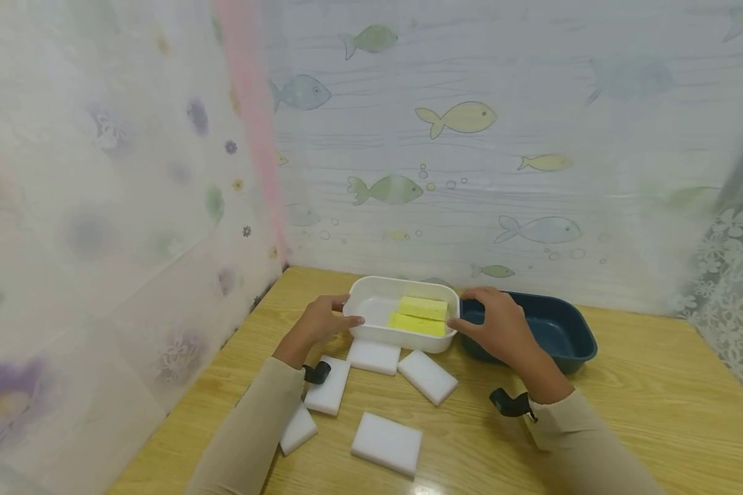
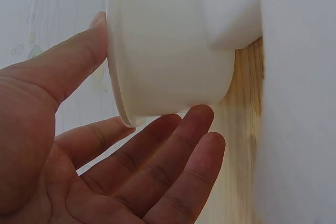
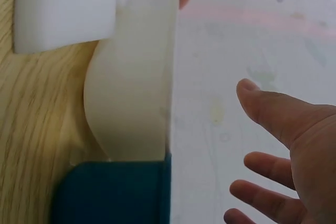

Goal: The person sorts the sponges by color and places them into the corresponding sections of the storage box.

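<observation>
A white plastic basin (image 1: 371, 338) with two yellow sponges (image 1: 422, 308) in its right part sits on the table. My left hand (image 1: 320, 317) is at its left end. In the left wrist view, the thumb meets the rim and the loosely extended fingers lie along the outer wall. My right hand (image 1: 498, 323) is by the basin's right end, over the dark blue basin (image 1: 563, 337). From the right wrist view, its fingers (image 3: 268, 169) are spread and apart from the white basin, with nothing in them.
Several white sponges lie on the wooden table (image 1: 470, 454) before the basins, including one at the front (image 1: 386, 443) and one by the left wrist (image 1: 328, 386). Patterned curtains (image 1: 446, 158) hang along the table's back and left sides.
</observation>
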{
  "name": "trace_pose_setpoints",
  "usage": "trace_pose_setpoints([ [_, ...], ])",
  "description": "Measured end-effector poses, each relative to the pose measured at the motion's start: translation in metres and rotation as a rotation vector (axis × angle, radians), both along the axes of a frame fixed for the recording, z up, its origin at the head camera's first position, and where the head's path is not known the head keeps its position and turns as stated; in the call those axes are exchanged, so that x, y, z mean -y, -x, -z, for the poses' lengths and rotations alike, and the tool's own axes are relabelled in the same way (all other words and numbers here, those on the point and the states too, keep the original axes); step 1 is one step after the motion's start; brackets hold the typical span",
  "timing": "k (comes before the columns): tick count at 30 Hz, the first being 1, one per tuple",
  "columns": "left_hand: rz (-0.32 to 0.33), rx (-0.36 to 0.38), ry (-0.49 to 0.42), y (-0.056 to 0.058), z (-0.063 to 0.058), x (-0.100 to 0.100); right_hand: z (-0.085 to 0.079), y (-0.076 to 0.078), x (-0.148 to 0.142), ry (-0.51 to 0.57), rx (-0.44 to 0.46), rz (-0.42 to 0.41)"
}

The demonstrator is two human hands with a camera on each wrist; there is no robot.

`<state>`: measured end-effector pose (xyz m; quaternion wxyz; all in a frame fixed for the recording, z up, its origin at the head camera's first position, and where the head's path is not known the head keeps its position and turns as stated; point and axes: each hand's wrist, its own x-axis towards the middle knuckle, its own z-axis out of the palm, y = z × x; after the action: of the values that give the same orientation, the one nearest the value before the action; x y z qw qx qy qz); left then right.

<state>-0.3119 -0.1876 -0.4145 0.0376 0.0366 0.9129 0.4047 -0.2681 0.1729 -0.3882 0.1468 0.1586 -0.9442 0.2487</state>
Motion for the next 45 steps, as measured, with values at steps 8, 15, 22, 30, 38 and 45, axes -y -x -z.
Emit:
trace_pose_setpoints([
  [8,0.005,-0.015,0.01,0.001,0.001,0.002,-0.005,-0.024,-0.027,0.059,0.063,0.0],
  [15,0.011,-0.01,0.004,0.001,0.001,0.0,-0.002,-0.041,-0.048,0.037,0.033,0.004],
  [22,-0.002,-0.004,0.005,0.002,0.002,-0.001,0.01,-0.057,-0.07,0.052,-0.038,-0.08],
  [30,-0.004,-0.008,0.01,0.004,0.003,0.0,0.024,-0.075,-0.1,0.076,0.027,-0.19],
  [38,0.007,-0.01,-0.005,0.006,0.005,0.001,0.03,-0.085,-0.126,0.089,0.169,-0.274],
  [45,0.009,0.002,-0.015,0.007,0.006,0.002,0.032,-0.083,-0.152,0.018,0.245,-0.338],
])
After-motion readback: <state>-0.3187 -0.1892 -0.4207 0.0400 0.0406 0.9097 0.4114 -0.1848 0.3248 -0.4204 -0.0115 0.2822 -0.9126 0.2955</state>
